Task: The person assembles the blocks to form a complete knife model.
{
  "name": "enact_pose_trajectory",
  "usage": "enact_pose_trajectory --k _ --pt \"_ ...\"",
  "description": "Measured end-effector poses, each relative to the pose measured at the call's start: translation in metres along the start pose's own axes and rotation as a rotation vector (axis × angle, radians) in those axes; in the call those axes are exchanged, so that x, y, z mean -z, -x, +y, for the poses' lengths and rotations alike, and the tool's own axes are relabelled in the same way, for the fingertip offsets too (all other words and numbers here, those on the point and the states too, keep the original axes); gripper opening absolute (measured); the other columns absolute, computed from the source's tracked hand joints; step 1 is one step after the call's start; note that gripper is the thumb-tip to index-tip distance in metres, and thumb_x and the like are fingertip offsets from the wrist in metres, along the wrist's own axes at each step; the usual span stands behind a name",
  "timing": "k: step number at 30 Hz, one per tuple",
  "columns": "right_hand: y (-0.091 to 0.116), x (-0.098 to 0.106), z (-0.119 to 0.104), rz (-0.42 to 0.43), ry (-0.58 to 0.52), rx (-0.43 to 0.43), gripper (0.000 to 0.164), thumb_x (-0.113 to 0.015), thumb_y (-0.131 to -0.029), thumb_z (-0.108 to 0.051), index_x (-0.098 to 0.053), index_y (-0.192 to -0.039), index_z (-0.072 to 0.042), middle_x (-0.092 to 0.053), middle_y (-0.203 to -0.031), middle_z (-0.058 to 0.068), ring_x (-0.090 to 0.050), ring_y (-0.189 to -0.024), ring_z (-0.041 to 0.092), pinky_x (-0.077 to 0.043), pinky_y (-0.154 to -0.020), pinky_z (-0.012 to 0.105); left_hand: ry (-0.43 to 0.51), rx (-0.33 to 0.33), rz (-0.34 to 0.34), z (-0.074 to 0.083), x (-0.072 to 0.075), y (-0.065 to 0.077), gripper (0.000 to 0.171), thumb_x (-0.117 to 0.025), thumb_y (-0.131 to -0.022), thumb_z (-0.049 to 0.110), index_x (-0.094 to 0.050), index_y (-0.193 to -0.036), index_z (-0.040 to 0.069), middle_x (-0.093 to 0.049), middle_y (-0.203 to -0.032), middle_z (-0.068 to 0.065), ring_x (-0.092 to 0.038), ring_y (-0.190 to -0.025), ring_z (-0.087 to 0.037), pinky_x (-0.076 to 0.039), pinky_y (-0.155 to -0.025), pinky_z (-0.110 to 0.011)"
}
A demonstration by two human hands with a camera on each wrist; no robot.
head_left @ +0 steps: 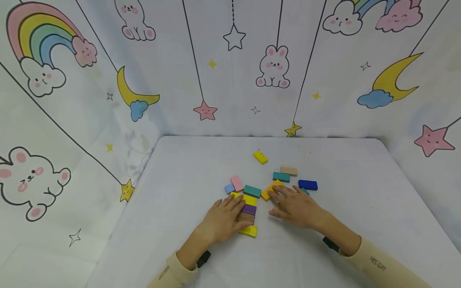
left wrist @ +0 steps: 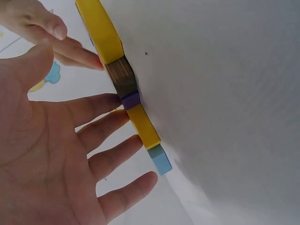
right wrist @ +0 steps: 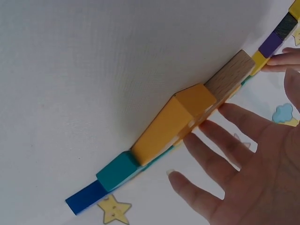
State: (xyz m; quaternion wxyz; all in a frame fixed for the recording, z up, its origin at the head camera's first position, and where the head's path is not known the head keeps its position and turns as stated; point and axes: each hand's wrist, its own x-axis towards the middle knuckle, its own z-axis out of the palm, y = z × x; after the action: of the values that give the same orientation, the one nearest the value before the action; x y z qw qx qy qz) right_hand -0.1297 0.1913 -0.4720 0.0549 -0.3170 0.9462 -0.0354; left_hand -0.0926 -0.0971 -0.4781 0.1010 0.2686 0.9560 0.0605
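Note:
My left hand (head_left: 223, 220) lies with spread fingers on a column of blocks. Under or beside its fingers are a yellow block (head_left: 250, 201), a purple block (head_left: 249, 209), a brown wooden block (head_left: 246, 218) and a lower yellow block (head_left: 250, 232) near the thumb. In the left wrist view, fingertips touch the purple and yellow blocks. To the right, my right hand (head_left: 299, 207) has its fingers extended over an orange block (head_left: 267, 194). The right wrist view shows its fingertips at an orange block (right wrist: 164, 126) and a plain wooden block (right wrist: 231, 75).
Between and beyond the hands are a green block (head_left: 252, 191), a pink block (head_left: 237, 183) and a light blue block (head_left: 229, 189). A teal block (head_left: 281, 177), a tan block (head_left: 289, 171), a dark blue block (head_left: 307, 185) and a yellow block (head_left: 260, 157) lie farther back on the white table (head_left: 180, 172).

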Motion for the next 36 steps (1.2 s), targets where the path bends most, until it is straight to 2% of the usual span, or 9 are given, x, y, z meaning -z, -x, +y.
enact_pose_trajectory --k 6,13,20,24,29,36 --pt "-0.002 0.000 -0.001 0.015 0.024 -0.008 0.066 -0.056 -0.105 -0.054 -0.053 -0.153 -0.008 -0.052 -0.154 0.018 -0.049 -0.142 0.041 -0.035 -0.115 0.070 0.045 0.016 0.022 -0.007 0.004 0.007 0.075 -0.041 -0.106 0.064 -0.044 -0.159 0.010 -0.033 -0.170 -0.006 -0.030 -0.155 -0.033 -0.034 -0.121 -0.057" --pt "-0.003 0.002 0.000 0.031 -0.002 -0.020 0.065 -0.059 -0.105 -0.050 -0.054 -0.152 -0.006 -0.052 -0.154 0.020 -0.044 -0.146 0.043 -0.035 -0.115 0.069 0.047 0.046 0.040 -0.018 0.000 0.012 0.077 -0.038 -0.106 0.066 -0.044 -0.159 0.010 -0.031 -0.170 -0.008 -0.031 -0.155 -0.034 -0.034 -0.121 -0.058" --pt "-0.007 0.000 0.002 0.002 -0.014 -0.041 0.066 -0.057 -0.106 -0.050 -0.051 -0.153 -0.004 -0.048 -0.157 0.022 -0.043 -0.147 0.043 -0.035 -0.118 0.064 0.092 0.093 0.040 -0.029 0.004 0.020 0.077 -0.045 -0.105 0.064 -0.044 -0.159 0.009 -0.033 -0.169 -0.009 -0.030 -0.155 -0.037 -0.033 -0.121 -0.059" --pt "-0.009 0.001 0.004 -0.004 -0.026 -0.043 0.064 -0.057 -0.107 -0.047 -0.051 -0.153 -0.002 -0.047 -0.157 0.023 -0.044 -0.145 0.042 -0.037 -0.117 0.064 0.110 0.123 0.031 -0.038 0.004 0.022 0.077 -0.045 -0.105 0.063 -0.042 -0.160 0.009 -0.031 -0.170 -0.009 -0.028 -0.156 -0.036 -0.031 -0.122 -0.060" --pt "-0.012 0.002 0.007 0.000 -0.022 -0.036 0.062 -0.056 -0.107 -0.045 -0.053 -0.151 -0.003 -0.049 -0.156 0.023 -0.047 -0.143 0.043 -0.039 -0.115 0.066 0.093 0.143 0.051 -0.054 -0.002 0.022 0.079 -0.040 -0.105 0.067 -0.041 -0.161 0.011 -0.030 -0.170 -0.007 -0.029 -0.156 -0.034 -0.032 -0.122 -0.059" --pt "-0.019 0.001 0.013 -0.033 0.033 -0.027 0.062 -0.052 -0.108 -0.049 -0.052 -0.154 -0.008 -0.048 -0.156 0.022 -0.049 -0.141 0.044 -0.039 -0.114 0.068 0.113 0.178 0.047 -0.058 0.010 0.024 0.075 -0.045 -0.106 0.061 -0.044 -0.158 0.007 -0.034 -0.168 -0.011 -0.030 -0.155 -0.037 -0.031 -0.122 -0.060"
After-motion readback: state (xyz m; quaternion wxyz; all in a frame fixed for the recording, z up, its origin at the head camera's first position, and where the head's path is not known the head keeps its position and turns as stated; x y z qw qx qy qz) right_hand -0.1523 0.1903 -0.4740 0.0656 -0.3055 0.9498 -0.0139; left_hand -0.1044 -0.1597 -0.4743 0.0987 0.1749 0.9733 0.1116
